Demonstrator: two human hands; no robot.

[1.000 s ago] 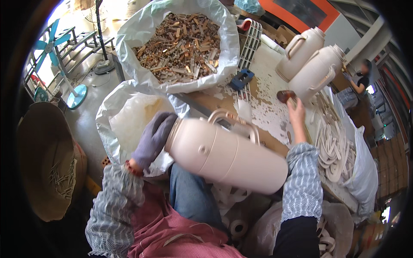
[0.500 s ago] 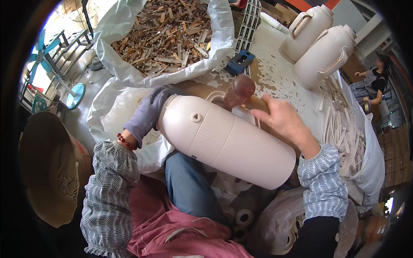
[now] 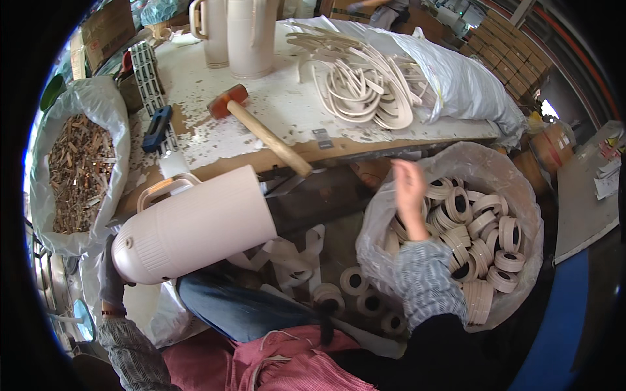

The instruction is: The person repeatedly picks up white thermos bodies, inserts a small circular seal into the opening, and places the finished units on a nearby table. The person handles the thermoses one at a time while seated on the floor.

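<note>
My left hand, in a grey glove, grips the domed end of a pale pink vacuum flask shell. The shell lies tilted across my lap, its wide end up to the right and its handle facing the table. My right hand is bare and empty, its fingers stretched out by the near rim of a clear plastic bag. Inside the bag are many pale ring-shaped parts. On the table's front edge rests a mallet with a reddish head and wooden handle.
Two upright flask shells and a heap of pale curved strips stand on the worn white table. A sack of small brown pieces is at the left, near a blue block tool. Loose rings lie below.
My right hand has let go of the mallet, which now lies on the table, and has moved to the bag of rings. The view has turned right; my left hand still holds the shell.
</note>
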